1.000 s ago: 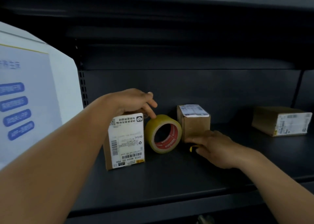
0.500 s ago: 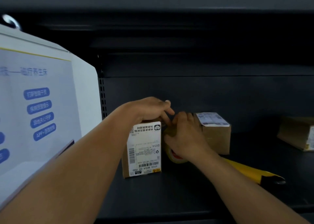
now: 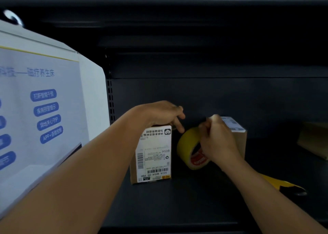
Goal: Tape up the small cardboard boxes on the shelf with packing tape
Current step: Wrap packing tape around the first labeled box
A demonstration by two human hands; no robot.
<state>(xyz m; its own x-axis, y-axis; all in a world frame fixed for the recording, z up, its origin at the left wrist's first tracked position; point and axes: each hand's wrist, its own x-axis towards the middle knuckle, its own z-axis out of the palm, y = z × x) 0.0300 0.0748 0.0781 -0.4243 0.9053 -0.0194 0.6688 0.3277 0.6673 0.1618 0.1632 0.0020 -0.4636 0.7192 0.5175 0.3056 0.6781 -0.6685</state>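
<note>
Head view of a dark metal shelf (image 3: 195, 203). The left hand (image 3: 159, 114) rests on top of an upright cardboard box with a white shipping label (image 3: 152, 153), its fingers curled over the box's upper edge and one fingertip reaching toward the roll of packing tape (image 3: 190, 149), which stands on edge just beside the box. The right hand (image 3: 217, 139), which a second ago lay low on the shelf beside the yellow-handled utility knife (image 3: 282, 185), has since come up to the roll; its fingers are now bunched at the roll's top rim, apparently pinching the free tape end, though the strip itself cannot be made out. The knife now lies released on the shelf, well apart from both hands. A second small labelled box (image 3: 236, 132) stands directly behind the right hand, and a third box (image 3: 314, 141) sits at the far right. A white poster with blue buttons (image 3: 44, 109) fills the left. Judged stage: tape is being started for the first box; no seal is yet visible.
</note>
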